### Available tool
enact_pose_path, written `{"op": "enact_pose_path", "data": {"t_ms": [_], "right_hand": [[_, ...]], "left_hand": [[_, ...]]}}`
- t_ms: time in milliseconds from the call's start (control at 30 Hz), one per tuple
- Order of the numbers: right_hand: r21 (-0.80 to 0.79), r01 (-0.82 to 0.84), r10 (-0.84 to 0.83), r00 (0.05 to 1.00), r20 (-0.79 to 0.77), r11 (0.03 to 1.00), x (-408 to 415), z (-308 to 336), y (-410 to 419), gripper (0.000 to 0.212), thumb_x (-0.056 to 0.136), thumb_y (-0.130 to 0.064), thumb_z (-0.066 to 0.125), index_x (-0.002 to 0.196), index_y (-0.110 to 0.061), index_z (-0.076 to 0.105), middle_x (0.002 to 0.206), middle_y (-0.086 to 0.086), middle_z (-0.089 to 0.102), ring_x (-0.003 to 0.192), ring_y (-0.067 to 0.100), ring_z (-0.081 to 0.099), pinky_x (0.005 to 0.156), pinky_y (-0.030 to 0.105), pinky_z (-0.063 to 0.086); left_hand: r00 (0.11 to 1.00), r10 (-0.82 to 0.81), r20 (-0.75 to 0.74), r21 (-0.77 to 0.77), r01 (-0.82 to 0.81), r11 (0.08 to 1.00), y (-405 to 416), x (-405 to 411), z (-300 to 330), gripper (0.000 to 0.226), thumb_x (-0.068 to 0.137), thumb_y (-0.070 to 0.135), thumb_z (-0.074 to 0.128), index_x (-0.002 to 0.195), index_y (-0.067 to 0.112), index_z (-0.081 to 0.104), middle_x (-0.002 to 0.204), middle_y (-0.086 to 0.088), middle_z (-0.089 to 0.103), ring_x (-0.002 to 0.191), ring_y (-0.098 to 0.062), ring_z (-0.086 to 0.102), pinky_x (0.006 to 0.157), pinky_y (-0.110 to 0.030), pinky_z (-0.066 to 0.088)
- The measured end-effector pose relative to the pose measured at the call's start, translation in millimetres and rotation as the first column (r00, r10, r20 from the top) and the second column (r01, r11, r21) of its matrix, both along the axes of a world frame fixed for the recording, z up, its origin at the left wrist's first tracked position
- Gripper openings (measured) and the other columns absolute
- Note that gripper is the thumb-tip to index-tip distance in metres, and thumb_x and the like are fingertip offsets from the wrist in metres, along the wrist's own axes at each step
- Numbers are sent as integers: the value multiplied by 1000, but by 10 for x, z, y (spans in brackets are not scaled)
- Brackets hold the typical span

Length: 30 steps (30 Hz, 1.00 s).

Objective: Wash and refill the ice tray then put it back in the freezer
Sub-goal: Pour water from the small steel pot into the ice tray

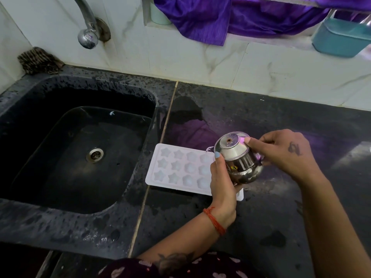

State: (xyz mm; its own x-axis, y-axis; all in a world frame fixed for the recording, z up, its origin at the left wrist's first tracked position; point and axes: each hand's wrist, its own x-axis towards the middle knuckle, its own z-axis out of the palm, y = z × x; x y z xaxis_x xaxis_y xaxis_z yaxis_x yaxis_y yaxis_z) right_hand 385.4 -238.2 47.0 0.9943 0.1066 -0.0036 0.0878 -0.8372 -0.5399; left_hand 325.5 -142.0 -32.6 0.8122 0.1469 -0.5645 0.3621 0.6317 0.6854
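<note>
Wet counter [261, 121]: hands [251, 163] tilt pot [240, 161] over tray [176, 167].

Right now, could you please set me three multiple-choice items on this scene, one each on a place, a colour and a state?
1. Where does the ice tray lie?
A. in the sink
B. on the counter beside the sink
C. on the windowsill

2. What colour is the ice tray?
A. white
B. blue
C. black

3. How is the steel pot held?
A. upright, one hand
B. tilted over the tray, both hands
C. standing on the counter

Answers:
1 B, it rests on the black counter right of the sink.
2 A, plainly white.
3 B, left hand and right hand grip it, mouth tipped down.
</note>
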Motion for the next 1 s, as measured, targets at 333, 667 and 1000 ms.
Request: {"op": "enact_pose_path", "data": {"t_ms": [333, 667, 1000], "right_hand": [[-64, -24, 25, 1000, 17, 998, -4, 17, -56, 45, 83, -55, 57, 60, -18, 70, 53, 3, 66, 60, 20, 65, 64, 31, 51], [234, 69, -36, 989, -144, 970, -35, -34, -162, 40, 79, -48, 66, 58, -14, 69, 60, 4, 70, 61, 17, 69, 68, 34, 60], [367, 131, -68, 982, -179, 921, -64, -72, -297, 30, 81, -37, 69, 68, -10, 73, 68, 12, 72, 70, 27, 71, 68, 34, 60]], "left_hand": [[998, 54, -20, -32, -54, 998, -110, 1, -70, 117, 28, 98, 49, 123, 29, 56, 128, -10, 58, 105, -26, 66, 68, -33, 60], [998, 24, 62, 52, -27, 998, -113, 13, 22, 43, 93, 58, 35, 119, 29, 52, 117, 0, 62, 105, -18, 64, 87, -39, 57], [998, -26, 59, 123, 19, 992, -181, 10, 62, 35, 91, 60, 36, 113, 37, 50, 117, 4, 61, 110, -17, 59, 98, -43, 49]]}}
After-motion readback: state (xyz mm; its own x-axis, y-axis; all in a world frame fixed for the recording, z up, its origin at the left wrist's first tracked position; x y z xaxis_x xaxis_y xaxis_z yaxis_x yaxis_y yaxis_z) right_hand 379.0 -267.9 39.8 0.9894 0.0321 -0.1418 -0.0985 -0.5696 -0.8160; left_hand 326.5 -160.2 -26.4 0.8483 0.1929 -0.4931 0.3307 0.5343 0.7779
